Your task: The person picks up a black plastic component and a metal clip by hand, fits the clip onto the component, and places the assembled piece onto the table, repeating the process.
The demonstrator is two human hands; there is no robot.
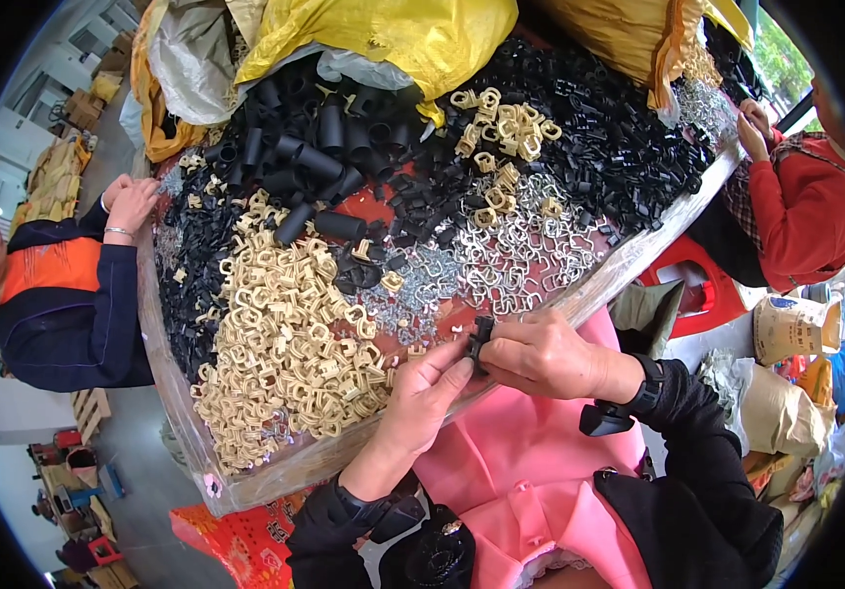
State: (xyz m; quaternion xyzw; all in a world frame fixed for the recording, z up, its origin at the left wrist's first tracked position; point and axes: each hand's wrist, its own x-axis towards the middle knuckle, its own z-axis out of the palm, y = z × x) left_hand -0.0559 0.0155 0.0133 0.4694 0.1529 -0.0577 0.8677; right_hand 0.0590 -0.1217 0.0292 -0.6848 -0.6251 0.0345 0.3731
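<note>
A small black plastic part stands nearly upright between a worker's hands, just over the near edge of a worn wooden bench, its long axis running away from the wearer and its far end leaning slightly right. The left hand pinches it between thumb and fingers from the left; the right hand, fingers curled, grips it from the right. The part is dark and narrow, with a notched upper end, though the fingers cover much of it and its full shape is hard to make out.

Across the bench's reddish top spread a heap of cream plastic ring-shaped clips, black plastic tubes, bent silver wire loops and a bank of small black plastic pieces, beneath a bulging yellow plastic sack. A person in a dark jacket sits at left, another in red sleeves at right, near a red plastic stool. Grey floor stretches behind at left.
</note>
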